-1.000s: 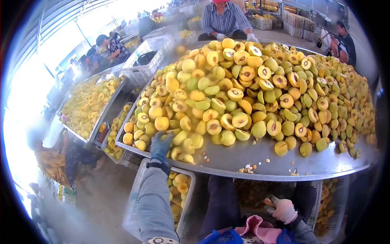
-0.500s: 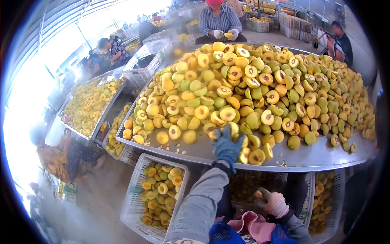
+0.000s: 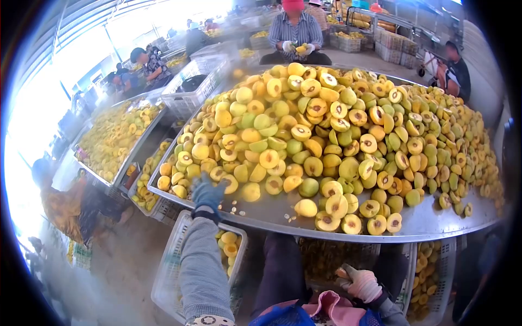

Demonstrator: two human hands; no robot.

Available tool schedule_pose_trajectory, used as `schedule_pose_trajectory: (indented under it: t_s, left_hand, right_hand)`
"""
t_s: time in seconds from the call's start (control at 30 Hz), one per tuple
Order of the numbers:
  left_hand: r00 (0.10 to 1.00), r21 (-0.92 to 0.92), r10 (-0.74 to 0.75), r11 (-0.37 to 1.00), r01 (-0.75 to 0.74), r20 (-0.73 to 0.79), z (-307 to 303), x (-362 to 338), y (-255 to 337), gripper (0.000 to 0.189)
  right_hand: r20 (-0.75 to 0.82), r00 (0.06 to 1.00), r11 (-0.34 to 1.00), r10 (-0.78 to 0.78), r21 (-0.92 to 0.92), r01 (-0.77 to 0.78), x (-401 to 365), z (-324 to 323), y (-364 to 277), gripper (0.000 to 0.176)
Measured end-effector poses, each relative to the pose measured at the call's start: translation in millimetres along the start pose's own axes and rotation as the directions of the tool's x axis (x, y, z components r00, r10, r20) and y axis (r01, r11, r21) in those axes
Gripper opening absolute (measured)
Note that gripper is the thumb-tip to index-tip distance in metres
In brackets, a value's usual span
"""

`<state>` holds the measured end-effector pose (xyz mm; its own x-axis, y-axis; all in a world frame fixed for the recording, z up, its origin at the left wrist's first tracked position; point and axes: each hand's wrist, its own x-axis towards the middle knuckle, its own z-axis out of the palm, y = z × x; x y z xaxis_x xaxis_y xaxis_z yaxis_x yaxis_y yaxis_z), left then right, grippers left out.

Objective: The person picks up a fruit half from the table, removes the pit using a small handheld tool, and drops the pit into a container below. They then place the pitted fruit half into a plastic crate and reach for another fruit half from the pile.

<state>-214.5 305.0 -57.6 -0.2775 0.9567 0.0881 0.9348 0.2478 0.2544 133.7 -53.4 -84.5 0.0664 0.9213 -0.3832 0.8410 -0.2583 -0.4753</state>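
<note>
Halved yellow-green stone fruit [image 3: 331, 117], apricots or small peaches by their look, lie heaped on a metal table [image 3: 272, 224]. Some cut faces show brown pits or hollows. My left hand [image 3: 207, 193], in a blue-grey glove, is at the table's front left, fingers spread beside the nearest halves; I see nothing held in it. Low in front of my lap, my right hand [image 3: 361, 285] wears a pale glove with pink on it. Its fingers are closed, and a small brownish tip shows at them; what it belongs to I cannot make out.
Below the table edge stand a white crate [image 3: 163, 288] with fruit and another crate [image 3: 443, 293] at right. Further left is a second fruit-filled tray [image 3: 114, 141]. A person [image 3: 296, 32] sits across the table, others sit left and right. Small pale bits [image 3: 234, 209] lie near the table's front.
My left hand has moved left along the table's front, away from the middle fruit. Several halves now lie further forward by the front edge at centre. My right hand stays low, still closed.
</note>
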Motion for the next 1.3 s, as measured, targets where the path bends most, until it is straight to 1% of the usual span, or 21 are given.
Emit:
schedule_pose_trajectory:
  t_s: [0.1,0.2,0.27,0.43,0.53,0.57,0.63,0.67,0.7,0.8,0.87,0.9,0.93,1.0,1.03,1.07,1.13,1.17,1.23,1.27,1.3]
  left_hand:
    - [0.905,-0.347,-0.004,0.923,0.168,0.426,37.0,59.8,-33.0,0.095]
    - [0.936,-0.091,-0.001,0.995,0.036,0.352,32.1,14.9,8.2,0.086]
    - [0.920,-0.047,0.202,0.979,-0.197,0.336,42.8,-20.6,24.0,0.074]
    - [0.741,-0.084,0.481,0.859,-0.505,0.468,25.5,-91.9,87.0,0.073]
    - [0.681,-0.108,0.518,0.829,-0.549,0.517,28.2,-96.2,115.9,0.072]
    - [0.683,-0.091,0.637,0.752,-0.653,0.356,38.5,-98.6,121.3,0.075]
    - [0.621,0.002,0.624,0.705,-0.710,0.474,50.9,-99.7,139.2,0.075]
    - [0.598,0.051,0.611,0.677,-0.735,0.519,53.7,-100.5,150.4,0.075]
    - [0.642,0.119,0.576,0.691,-0.713,0.506,56.1,-105.5,159.2,0.076]
    - [0.665,0.152,0.522,0.714,-0.684,0.534,55.1,-100.1,164.0,0.077]
    - [0.709,0.088,0.532,0.769,-0.633,0.463,50.5,-102.6,162.1,0.078]
    - [0.731,0.051,0.528,0.795,-0.605,0.433,48.6,-103.2,159.6,0.079]
    - [0.753,-0.136,0.598,0.799,-0.585,0.273,50.8,-100.3,153.0,0.078]
    - [0.800,-0.483,0.599,0.689,-0.540,-0.041,62.2,-101.8,127.6,0.075]
    - [0.861,-0.882,0.474,0.466,-0.070,0.183,39.4,-117.4,129.1,0.063]
    - [0.841,-0.954,0.461,0.228,0.195,0.283,17.3,-128.5,123.9,0.054]
    - [0.750,-0.877,0.588,-0.136,0.461,0.303,3.2,-142.6,106.3,0.053]
    - [0.642,-0.748,0.698,-0.232,0.621,0.316,3.3,-146.4,94.1,0.055]
    - [0.675,-0.779,0.714,-0.310,0.545,0.187,-22.9,-187.1,99.1,0.055]
    - [0.683,-0.786,0.720,-0.349,0.509,0.123,-33.8,-207.1,101.6,0.054]
    - [0.630,-0.762,0.773,-0.369,0.532,0.065,-35.1,-216.8,96.8,0.053]
  right_hand:
    - [-0.007,1.000,0.997,-0.021,0.074,0.021,6.3,3.9,0.2,0.047]
    - [0.011,1.000,0.995,-0.025,0.094,0.024,10.9,1.9,-8.6,0.044]
    - [0.072,0.997,1.000,-0.016,0.007,0.016,18.4,1.4,-14.1,0.043]
    - [0.015,0.997,0.997,-0.071,-0.023,0.072,18.5,12.0,-9.1,0.041]
    - [-0.001,0.998,0.998,-0.067,-0.021,0.067,10.4,13.7,-0.4,0.042]
    - [-0.030,0.995,0.994,-0.099,0.039,0.100,8.1,16.6,3.1,0.045]
    - [-0.124,0.980,0.975,-0.153,0.145,0.171,3.6,19.7,10.6,0.053]
    - [-0.054,0.994,0.991,-0.097,0.085,0.101,2.2,15.5,10.1,0.054]
    - [-0.078,0.991,0.988,-0.105,0.102,0.113,0.2,16.6,13.5,0.055]
    - [-0.047,0.994,0.987,-0.096,0.122,0.101,-4.6,10.3,11.8,0.053]
    - [0.010,0.999,0.993,-0.051,0.111,0.050,-10.6,2.6,9.0,0.047]
    - [-0.028,0.998,0.992,-0.054,0.110,0.057,-11.5,-0.3,10.4,0.045]
    - [-0.054,0.997,0.992,-0.057,0.110,0.062,-12.8,-2.5,11.9,0.044]
    - [-0.071,0.996,0.991,-0.058,0.115,0.066,-22.0,0.2,13.4,0.041]
    - [-0.145,0.986,0.971,-0.086,0.210,0.115,-25.5,-0.1,12.9,0.039]
    - [-0.148,0.987,0.981,-0.070,0.169,0.095,-25.8,-2.6,9.9,0.037]
    - [-0.174,0.982,0.965,-0.080,0.233,0.119,-29.3,-9.5,2.4,0.036]
    - [-0.225,0.970,0.933,-0.097,0.318,0.167,-30.0,-14.2,-1.3,0.040]
    - [-0.328,0.939,0.842,-0.099,0.476,0.255,-35.5,-20.0,-8.3,0.051]
    - [-0.289,0.955,0.791,-0.062,0.569,0.223,-34.4,-21.7,-10.5,0.041]
    - [-0.363,0.928,0.801,-0.080,0.531,0.276,-31.0,-19.8,-11.3,0.043]
